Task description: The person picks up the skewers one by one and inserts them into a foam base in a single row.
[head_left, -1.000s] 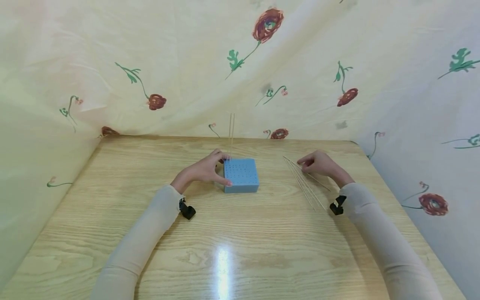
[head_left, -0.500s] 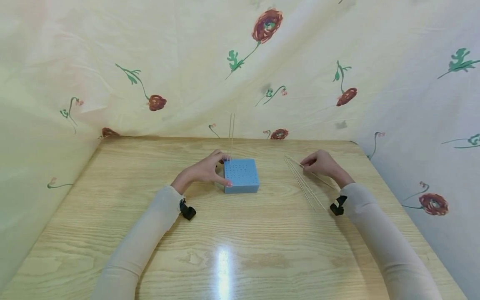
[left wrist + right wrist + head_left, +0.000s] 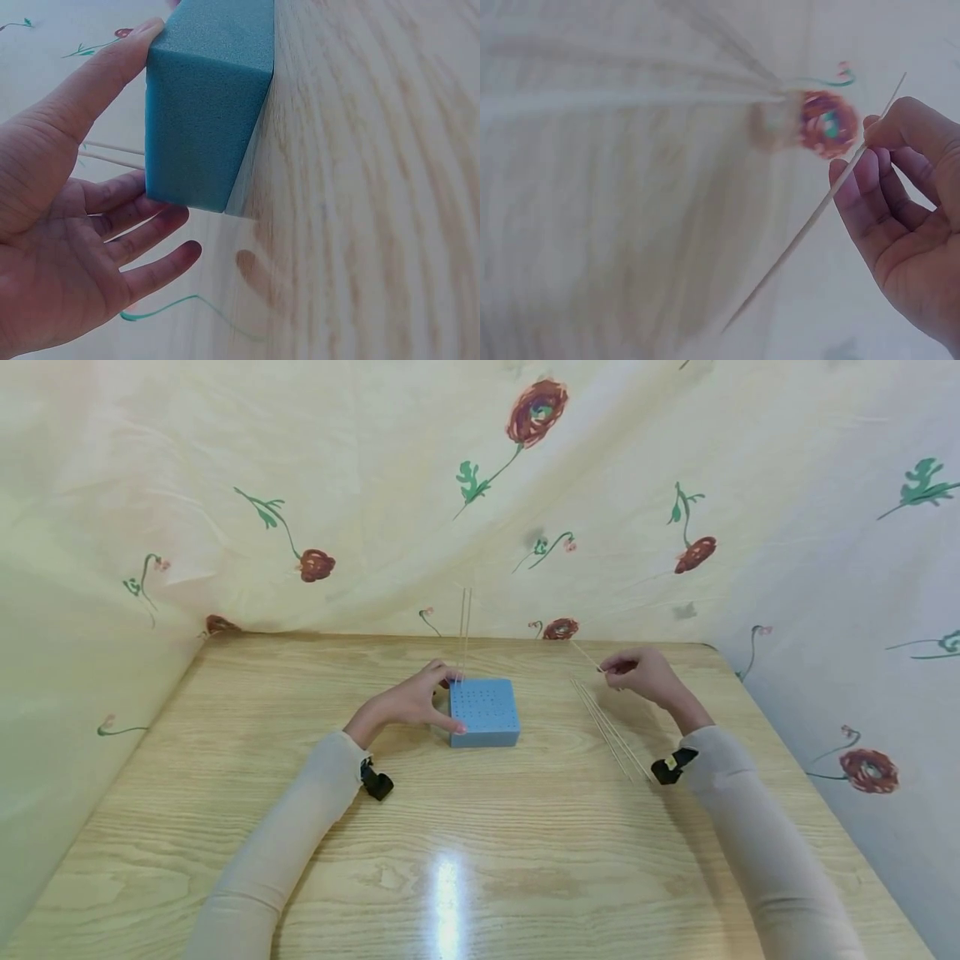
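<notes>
A blue foam block (image 3: 483, 706) with rows of small holes on top sits on the wooden table. My left hand (image 3: 411, 698) grips its left side, thumb at the near corner and index finger at the far edge; the other fingers spread loosely in the left wrist view. Two thin wooden skewers (image 3: 461, 631) stand upright in the block's far left corner. My right hand (image 3: 645, 677) pinches another skewer (image 3: 802, 230) between thumb and fingertips, raised off the table and slanting up to the left in the head view.
Several loose skewers (image 3: 602, 729) lie fanned on the table (image 3: 525, 843), left of and below my right hand. A flower-printed cloth (image 3: 375, 485) hangs behind the table and along both sides.
My right hand has drawn one skewer from the loose bunch and lifted it, its tip now pointing toward the back cloth. My left hand and the block have stayed put.
</notes>
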Tool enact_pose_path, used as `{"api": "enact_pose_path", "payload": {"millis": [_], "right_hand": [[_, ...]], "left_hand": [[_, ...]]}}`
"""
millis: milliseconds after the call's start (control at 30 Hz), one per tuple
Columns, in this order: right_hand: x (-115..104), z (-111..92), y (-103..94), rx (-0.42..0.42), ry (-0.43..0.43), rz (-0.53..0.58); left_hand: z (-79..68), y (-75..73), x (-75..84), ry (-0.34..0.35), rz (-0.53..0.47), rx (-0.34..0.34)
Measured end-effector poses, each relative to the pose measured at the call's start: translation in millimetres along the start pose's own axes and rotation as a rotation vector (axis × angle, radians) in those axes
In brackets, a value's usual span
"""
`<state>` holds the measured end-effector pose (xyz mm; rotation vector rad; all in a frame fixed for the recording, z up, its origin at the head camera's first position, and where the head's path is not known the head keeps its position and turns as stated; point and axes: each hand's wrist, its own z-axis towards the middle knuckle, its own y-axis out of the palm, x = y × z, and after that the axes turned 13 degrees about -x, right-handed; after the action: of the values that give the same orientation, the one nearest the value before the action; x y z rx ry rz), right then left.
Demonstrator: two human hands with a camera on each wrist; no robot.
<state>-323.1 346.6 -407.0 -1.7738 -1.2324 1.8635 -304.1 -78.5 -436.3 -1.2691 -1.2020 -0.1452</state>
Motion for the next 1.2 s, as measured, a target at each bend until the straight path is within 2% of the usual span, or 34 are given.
{"api": "enact_pose_path", "payload": {"millis": [233,433,600,767,1033,1200], "right_hand": [[-17.3,4.7,-0.3,0.035,-0.088,0.112],[-43.9,8.7,2.1,0.073,-0.116,0.273],[-59.1,14.0,2.3,0.038,-0.221,0.382],[-76.2,16.7,2.4,0.010,-0.297,0.436],[-102.4,21.3,4.6,-0.013,-0.344,0.495],[-120.6,23.7,6.7,-0.032,-0.388,0.569]], "left_hand": [[0.3,-0.5,1.4,-0.009,-0.001,-0.002],[1.3,-1.8,0.3,-0.013,0.001,0.000],[1.2,-2.7,1.0,-0.016,0.001,0.000],[1.5,-2.1,-0.1,-0.016,0.005,0.005],[0.0,-1.1,1.4,-0.018,-0.007,0.005],[0.4,-1.2,2.9,-0.017,-0.008,0.004]]}}
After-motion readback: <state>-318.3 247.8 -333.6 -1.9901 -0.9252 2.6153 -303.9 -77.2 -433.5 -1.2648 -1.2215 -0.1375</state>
